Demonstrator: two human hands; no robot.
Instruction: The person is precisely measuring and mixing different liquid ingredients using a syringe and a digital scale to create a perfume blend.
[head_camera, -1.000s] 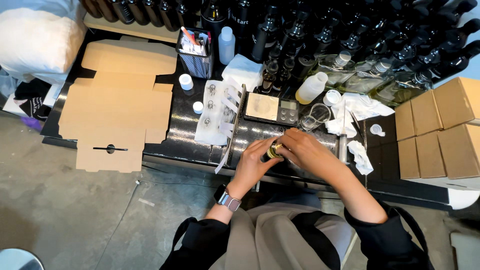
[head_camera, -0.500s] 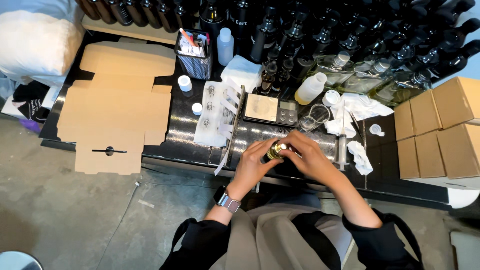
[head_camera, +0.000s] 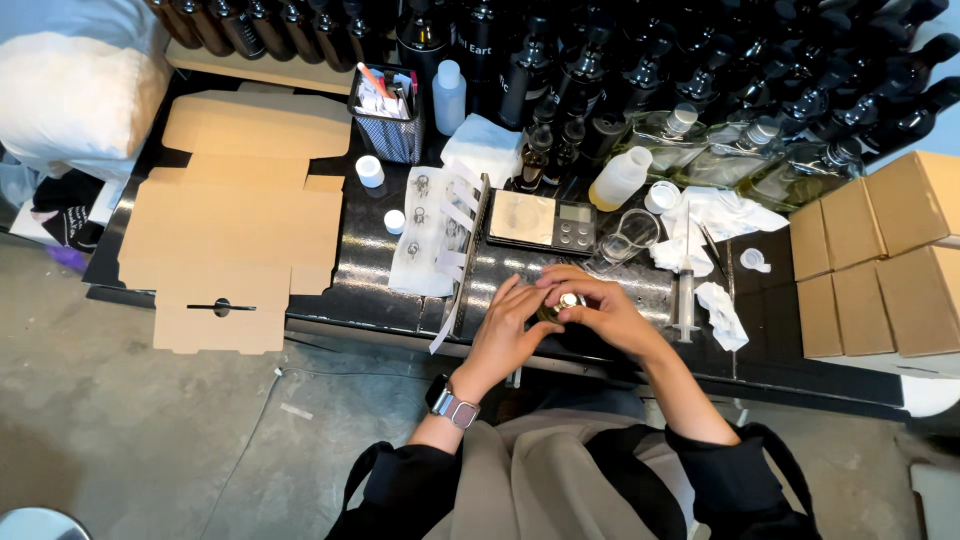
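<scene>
Both my hands meet at the front edge of the black table (head_camera: 370, 280) around a small dark bottle with a gold top (head_camera: 566, 302). My left hand (head_camera: 505, 335), with a watch on its wrist, holds the bottle from the left side. My right hand (head_camera: 605, 312) wraps over it from the right, fingers curled around the top. Most of the bottle is hidden by my fingers. A small digital scale (head_camera: 541, 222) lies just behind my hands.
A flat unfolded cardboard box (head_camera: 235, 225) lies at the left. Closed cardboard boxes (head_camera: 885, 260) are stacked at the right. Rows of dark bottles (head_camera: 700, 70) line the back. A syringe (head_camera: 685, 290), crumpled tissues (head_camera: 715, 215), a mesh pen holder (head_camera: 388, 112) and white caps sit between.
My hands have stayed at the same spot; the fingers shifted slightly around the small bottle, and the gold top shows a little more.
</scene>
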